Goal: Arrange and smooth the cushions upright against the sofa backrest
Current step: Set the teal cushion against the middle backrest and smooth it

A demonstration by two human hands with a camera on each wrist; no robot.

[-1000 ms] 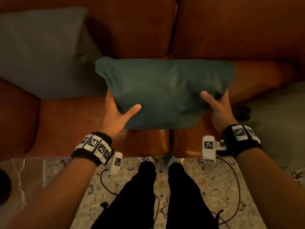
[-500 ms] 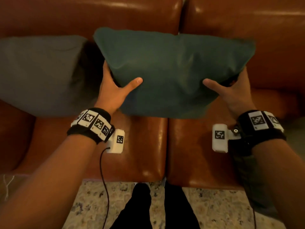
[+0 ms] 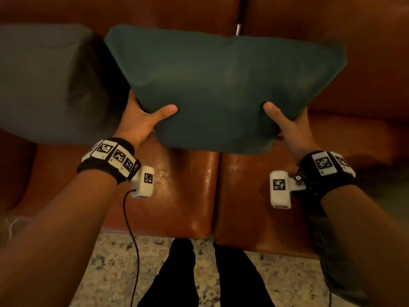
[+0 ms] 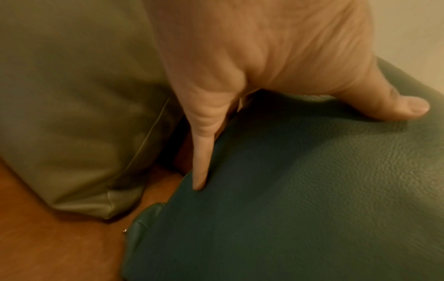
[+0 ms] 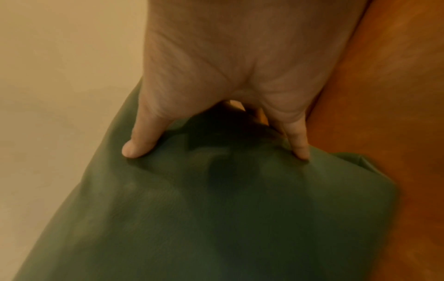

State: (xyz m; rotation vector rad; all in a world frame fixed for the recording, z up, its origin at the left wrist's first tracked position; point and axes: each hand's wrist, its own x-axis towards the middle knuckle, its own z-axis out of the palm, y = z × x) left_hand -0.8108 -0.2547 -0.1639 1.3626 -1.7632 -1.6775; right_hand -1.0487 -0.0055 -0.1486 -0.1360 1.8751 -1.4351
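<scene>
A dark green cushion (image 3: 221,85) is held up in front of the brown leather sofa backrest (image 3: 177,12), its lower edge just above the seat (image 3: 188,185). My left hand (image 3: 143,120) grips its lower left side, thumb on the front face, fingers hidden behind. My right hand (image 3: 287,127) grips the lower right side the same way. In the left wrist view the left hand (image 4: 264,76) clamps the green cushion (image 4: 312,190), thumb on top. The right wrist view shows my right hand (image 5: 216,133) pinching the green cushion (image 5: 216,218). A grey cushion (image 3: 44,80) leans against the backrest at the left.
The grey cushion (image 4: 72,104) stands close beside the green one on the left. The sofa has two seat pads with a seam (image 3: 215,196) between them. A patterned rug (image 3: 110,273) lies below, with my legs (image 3: 199,273) at the sofa's front edge. A dark cloth (image 3: 387,207) lies at right.
Both hands have lifted the green cushion off the seat front and carried it back and up towards the backrest, next to the grey cushion. I have stepped closer to the sofa.
</scene>
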